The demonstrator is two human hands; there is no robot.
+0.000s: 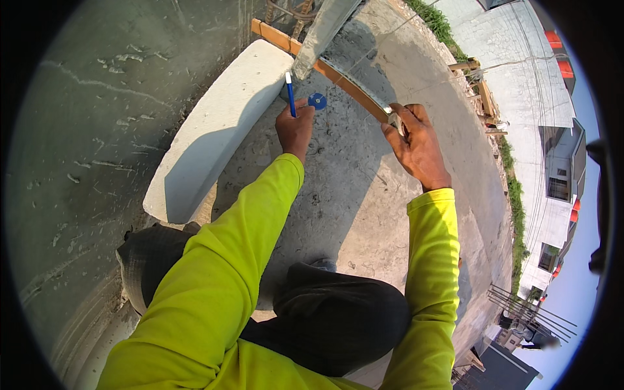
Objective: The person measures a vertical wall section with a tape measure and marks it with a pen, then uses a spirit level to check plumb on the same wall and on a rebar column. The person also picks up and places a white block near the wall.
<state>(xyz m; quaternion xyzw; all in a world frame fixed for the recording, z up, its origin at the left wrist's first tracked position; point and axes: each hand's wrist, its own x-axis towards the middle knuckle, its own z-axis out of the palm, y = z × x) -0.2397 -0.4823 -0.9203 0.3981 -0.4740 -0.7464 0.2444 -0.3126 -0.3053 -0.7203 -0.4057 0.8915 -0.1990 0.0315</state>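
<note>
My left hand (296, 132) is closed around a blue pen-like marker (291, 101), its white end pointing up and away from me. Just beyond the fingers is a small blue disc (317, 101); whether the hand touches it I cannot tell. My right hand (417, 144) pinches the near end of a long orange-brown bar (354, 91) with a pale upper edge. From that hand the bar runs up and left, passing behind a grey post-like piece (323, 36). A big white block (218, 130) lies left of my left hand, partly in shadow.
A rough grey wall (97, 130) rises along the left. Below me is a dusty concrete floor (377, 221), with my bent knee (344, 312) over it. Wooden pieces (487, 101) and grass (513, 201) line the right edge. Rebar rods (530, 309) stick out at the lower right.
</note>
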